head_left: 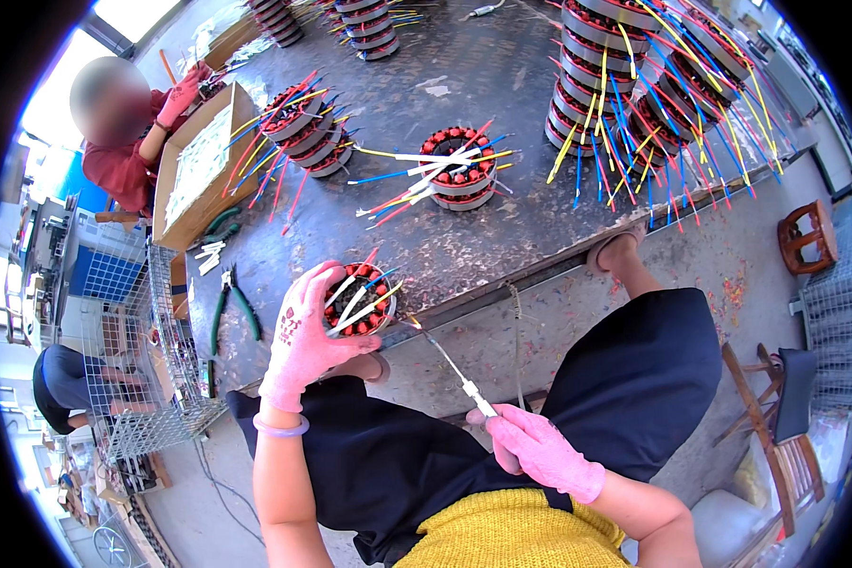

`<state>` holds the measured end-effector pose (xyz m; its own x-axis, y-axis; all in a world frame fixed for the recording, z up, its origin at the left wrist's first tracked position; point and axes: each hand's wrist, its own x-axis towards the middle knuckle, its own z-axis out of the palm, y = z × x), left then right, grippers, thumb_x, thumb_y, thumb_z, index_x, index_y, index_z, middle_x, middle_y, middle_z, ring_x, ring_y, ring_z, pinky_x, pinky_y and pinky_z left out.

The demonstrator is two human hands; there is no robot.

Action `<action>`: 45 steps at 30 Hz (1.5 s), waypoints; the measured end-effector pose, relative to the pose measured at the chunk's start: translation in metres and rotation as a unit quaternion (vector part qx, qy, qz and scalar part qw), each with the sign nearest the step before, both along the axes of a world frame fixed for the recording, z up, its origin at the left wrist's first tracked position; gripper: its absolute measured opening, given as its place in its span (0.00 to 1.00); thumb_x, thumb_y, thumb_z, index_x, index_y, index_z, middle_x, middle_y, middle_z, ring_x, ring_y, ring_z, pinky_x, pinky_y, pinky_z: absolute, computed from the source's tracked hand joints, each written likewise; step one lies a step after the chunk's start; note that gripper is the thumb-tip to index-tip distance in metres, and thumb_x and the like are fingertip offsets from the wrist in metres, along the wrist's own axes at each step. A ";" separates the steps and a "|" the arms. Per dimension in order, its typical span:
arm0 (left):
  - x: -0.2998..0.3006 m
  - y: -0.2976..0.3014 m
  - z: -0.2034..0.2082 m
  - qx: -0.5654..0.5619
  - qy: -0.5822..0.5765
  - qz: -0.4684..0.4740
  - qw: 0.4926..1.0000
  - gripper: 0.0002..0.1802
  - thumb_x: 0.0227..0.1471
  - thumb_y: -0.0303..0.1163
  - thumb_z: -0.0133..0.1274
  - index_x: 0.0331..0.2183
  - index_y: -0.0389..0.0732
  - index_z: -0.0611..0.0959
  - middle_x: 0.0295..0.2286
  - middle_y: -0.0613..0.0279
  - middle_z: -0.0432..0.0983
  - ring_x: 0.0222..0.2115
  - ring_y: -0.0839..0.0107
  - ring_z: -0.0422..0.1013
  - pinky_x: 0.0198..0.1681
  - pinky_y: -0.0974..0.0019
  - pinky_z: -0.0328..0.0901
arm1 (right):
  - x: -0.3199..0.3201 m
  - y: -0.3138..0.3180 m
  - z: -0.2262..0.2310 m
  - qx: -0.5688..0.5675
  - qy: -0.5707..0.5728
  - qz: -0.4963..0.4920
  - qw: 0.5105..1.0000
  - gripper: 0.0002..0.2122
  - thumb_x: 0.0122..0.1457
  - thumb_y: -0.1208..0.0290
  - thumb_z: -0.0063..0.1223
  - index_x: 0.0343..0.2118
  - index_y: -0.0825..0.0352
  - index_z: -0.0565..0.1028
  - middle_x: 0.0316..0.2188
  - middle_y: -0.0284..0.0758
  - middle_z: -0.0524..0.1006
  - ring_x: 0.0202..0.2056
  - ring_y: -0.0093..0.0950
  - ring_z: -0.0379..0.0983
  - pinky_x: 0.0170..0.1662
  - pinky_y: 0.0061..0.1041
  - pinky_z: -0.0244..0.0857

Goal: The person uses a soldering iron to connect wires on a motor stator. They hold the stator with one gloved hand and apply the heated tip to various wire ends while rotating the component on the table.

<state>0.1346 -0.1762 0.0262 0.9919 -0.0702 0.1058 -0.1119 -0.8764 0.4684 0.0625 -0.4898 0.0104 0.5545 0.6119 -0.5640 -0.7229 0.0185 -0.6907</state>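
My left hand (300, 331), in a pink glove, is closed round the side of a small motor stator (381, 315) at the table's near edge. Red windings ring the stator's top, and white-sleeved leads with coloured ends lie across it. My right hand (540, 449), also gloved in pink, grips a slim wand-like tool (457, 370) with a thin metal shaft and a white collar. Its tip points at the stator's right side, with a small orange-yellow spot there; I cannot tell if that is a flame. Another wired stator (461, 189) stands farther back.
Stator stacks (308, 137) bristling with wires stand on the dark table (426, 85), the tallest stack (582, 95) at the right. Green-handled pliers (234, 301) and white sleeve pieces (210, 257) lie left, near a cardboard box (175, 204). A person in red works beyond it. A stool (807, 239) stands right.
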 end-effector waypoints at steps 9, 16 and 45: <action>0.000 0.001 -0.001 0.004 -0.001 -0.003 1.000 0.49 0.23 0.40 0.75 0.50 0.37 0.73 0.53 0.53 0.68 0.55 0.52 0.64 0.59 0.55 0.59 | -0.003 0.001 -0.007 0.000 -0.015 0.002 1.000 0.18 0.69 0.62 0.42 0.54 0.68 0.71 0.17 0.24 0.65 0.19 0.14 0.57 0.23 0.16 0.50; 0.000 0.002 -0.002 0.006 0.001 -0.002 1.000 0.49 0.23 0.40 0.75 0.51 0.38 0.73 0.54 0.53 0.68 0.55 0.52 0.64 0.59 0.55 0.59 | -0.003 0.000 -0.006 -0.008 -0.019 0.003 1.000 0.18 0.69 0.62 0.42 0.54 0.68 0.71 0.17 0.24 0.65 0.18 0.14 0.57 0.23 0.16 0.50; 0.001 -0.002 0.000 0.029 -0.028 -0.016 0.999 0.49 0.21 0.32 0.74 0.50 0.37 0.72 0.51 0.53 0.70 0.50 0.53 0.68 0.55 0.58 0.63 | -0.004 0.001 -0.008 0.008 0.000 -0.013 1.000 0.16 0.69 0.63 0.42 0.53 0.67 0.71 0.16 0.24 0.64 0.17 0.14 0.56 0.22 0.16 0.49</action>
